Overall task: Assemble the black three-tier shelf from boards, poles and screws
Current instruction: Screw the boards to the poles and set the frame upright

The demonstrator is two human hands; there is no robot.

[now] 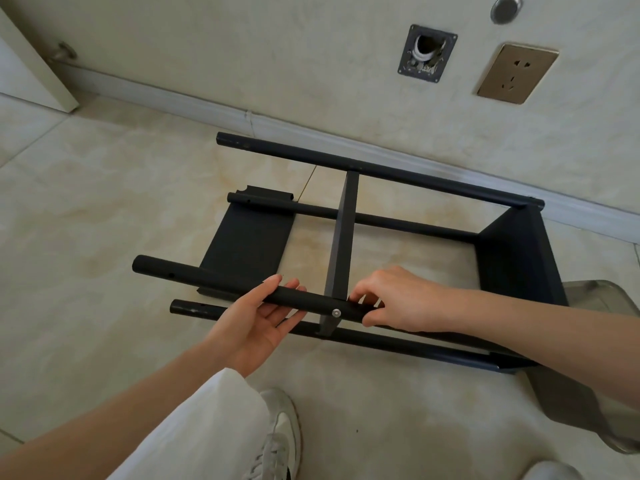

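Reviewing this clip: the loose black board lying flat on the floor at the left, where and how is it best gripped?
Probably by a long side edge of the loose board, at its middle, coming from the left. It lies flat on the tiles, so only the edges offer a grip. Poles cross over its near and far ends, and the frame closes off its right, leaving the left edge most open.
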